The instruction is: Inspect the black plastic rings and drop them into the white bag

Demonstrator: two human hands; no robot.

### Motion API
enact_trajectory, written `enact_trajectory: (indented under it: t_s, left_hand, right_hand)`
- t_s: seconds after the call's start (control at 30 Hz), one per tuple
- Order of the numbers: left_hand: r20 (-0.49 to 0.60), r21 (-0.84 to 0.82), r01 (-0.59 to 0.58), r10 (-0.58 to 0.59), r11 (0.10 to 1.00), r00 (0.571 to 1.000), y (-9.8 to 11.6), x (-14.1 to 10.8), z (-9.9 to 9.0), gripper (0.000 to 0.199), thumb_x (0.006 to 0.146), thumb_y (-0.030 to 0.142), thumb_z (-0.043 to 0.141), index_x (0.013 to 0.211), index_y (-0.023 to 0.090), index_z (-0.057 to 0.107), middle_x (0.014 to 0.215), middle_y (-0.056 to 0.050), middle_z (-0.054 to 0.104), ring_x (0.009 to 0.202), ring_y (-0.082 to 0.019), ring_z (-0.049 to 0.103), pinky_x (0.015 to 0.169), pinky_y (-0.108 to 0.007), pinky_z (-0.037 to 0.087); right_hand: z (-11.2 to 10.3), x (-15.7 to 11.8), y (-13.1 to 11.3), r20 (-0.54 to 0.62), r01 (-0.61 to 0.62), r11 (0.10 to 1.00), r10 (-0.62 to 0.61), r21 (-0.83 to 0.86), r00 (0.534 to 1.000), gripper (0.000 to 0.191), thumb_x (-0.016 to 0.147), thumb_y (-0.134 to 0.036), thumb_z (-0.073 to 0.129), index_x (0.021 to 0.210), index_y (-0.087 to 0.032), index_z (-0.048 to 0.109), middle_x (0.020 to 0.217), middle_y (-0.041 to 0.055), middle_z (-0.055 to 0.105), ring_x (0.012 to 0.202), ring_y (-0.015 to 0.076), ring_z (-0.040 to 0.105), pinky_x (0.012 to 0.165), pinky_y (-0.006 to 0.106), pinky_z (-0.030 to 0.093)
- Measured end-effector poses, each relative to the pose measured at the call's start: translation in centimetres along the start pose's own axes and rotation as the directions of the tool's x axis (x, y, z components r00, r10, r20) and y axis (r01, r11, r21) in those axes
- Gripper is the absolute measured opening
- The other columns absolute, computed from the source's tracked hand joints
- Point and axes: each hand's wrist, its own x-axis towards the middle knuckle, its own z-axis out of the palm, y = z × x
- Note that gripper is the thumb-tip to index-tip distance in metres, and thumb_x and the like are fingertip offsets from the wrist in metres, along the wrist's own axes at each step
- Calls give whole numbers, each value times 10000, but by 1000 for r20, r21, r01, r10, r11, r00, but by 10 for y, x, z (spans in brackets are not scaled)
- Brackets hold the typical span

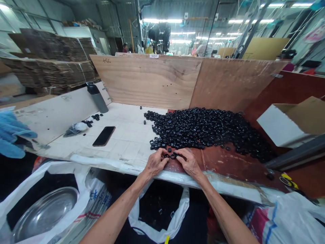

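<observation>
Both hands meet at the front edge of the workbench, just before a large pile of small black plastic rings point(200, 127). My left hand point(156, 163) is closed, thumb and forefinger pinching a small black plastic part point(166, 156). Close beside it, my right hand point(190, 163) has its fingertips together on a black plastic ring point(173, 156). Whether the two parts are joined, I cannot tell. Another loose black piece point(169, 149) lies just beyond the fingertips. Below the hands hangs an open white sack point(184, 203) with dark pieces inside.
On the bench's left side are a phone point(104, 136), a grey bottle point(98, 98) and a small plastic bag point(74, 128). A white cardboard box point(281, 125) and yellow-handled scissors point(289, 181) are at right. Wooden boards point(149, 81) wall the back. A metal basin point(48, 213) sits lower left.
</observation>
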Motion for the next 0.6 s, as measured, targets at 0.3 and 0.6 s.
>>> enact_trajectory:
  t_s: [0.3, 0.6]
  left_hand:
    - [23, -196, 1, 4, 981, 1000, 6, -4, -5, 252, 805, 252, 667, 1038, 171, 616, 888, -32, 694, 709, -151, 656, 662, -252, 530]
    - [103, -437, 50, -5, 898, 995, 7, -8, -8, 269, 814, 265, 692, 1054, 167, 621, 996, -59, 703, 855, -182, 688, 797, -301, 560]
  right_hand:
    - [21, -5, -14, -32, -56, 984, 62, 172, 998, 205, 842, -202, 605, 1020, -206, 707, 1029, 75, 668, 978, 206, 634, 871, 350, 540]
    - [27, -7, -20, -120, -41, 985, 61, 167, 991, 148, 842, -235, 635, 950, -210, 734, 963, 68, 697, 932, 213, 652, 863, 359, 529]
